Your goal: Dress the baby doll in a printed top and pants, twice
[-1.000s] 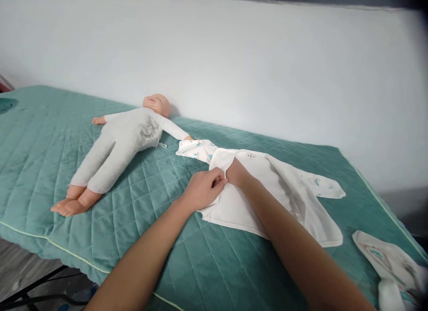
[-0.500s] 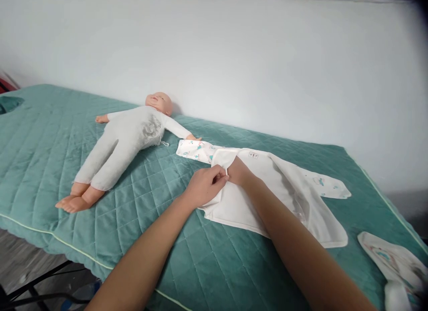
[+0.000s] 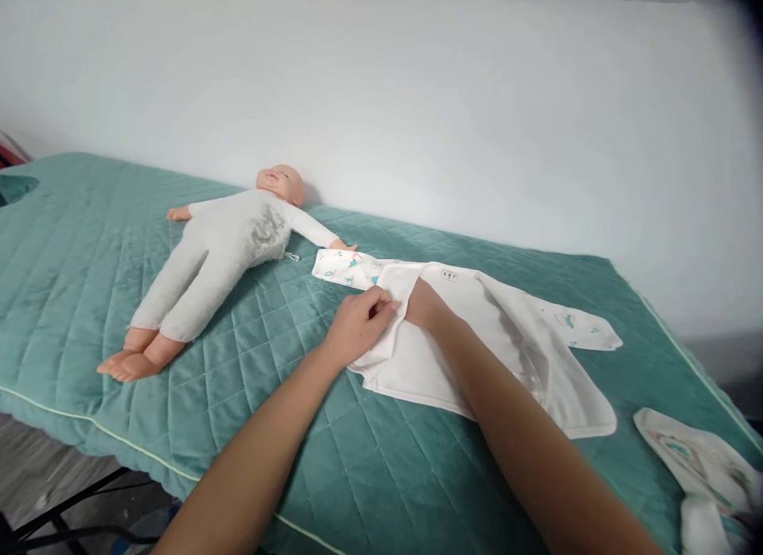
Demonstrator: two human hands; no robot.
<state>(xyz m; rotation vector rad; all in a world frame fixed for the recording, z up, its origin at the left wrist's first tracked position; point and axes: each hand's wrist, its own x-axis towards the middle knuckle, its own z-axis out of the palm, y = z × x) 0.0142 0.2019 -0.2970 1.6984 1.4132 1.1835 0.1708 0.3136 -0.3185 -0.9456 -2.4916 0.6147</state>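
Note:
A white baby shirt (image 3: pixel 429 376) lies spread open with its plain inside up, and its patterned sleeves stretch out to both sides. My left hand (image 3: pixel 361 320) pinches the edge of its left front panel between thumb and fingers. Under that folded panel goes my right hand (image 3: pixel 426 307), its fingers hidden by the cloth toward the left sleeve. A baby doll (image 3: pixel 220 229) with a white cloth body lies on its back to the left. One of the doll's hands rests close by the cuff of the left sleeve.
A green quilted cover (image 3: pixel 286 444) lies over the bed or table. Another patterned white garment (image 3: pixel 697 459) is at the lower right. Behind runs a white wall (image 3: pixel 417 118). Dark metal legs (image 3: pixel 71 507) show below the front edge.
My left hand has shifted slightly left with the pinched panel edge, drawing it a little away from my right wrist. The right hand stays under the panel.

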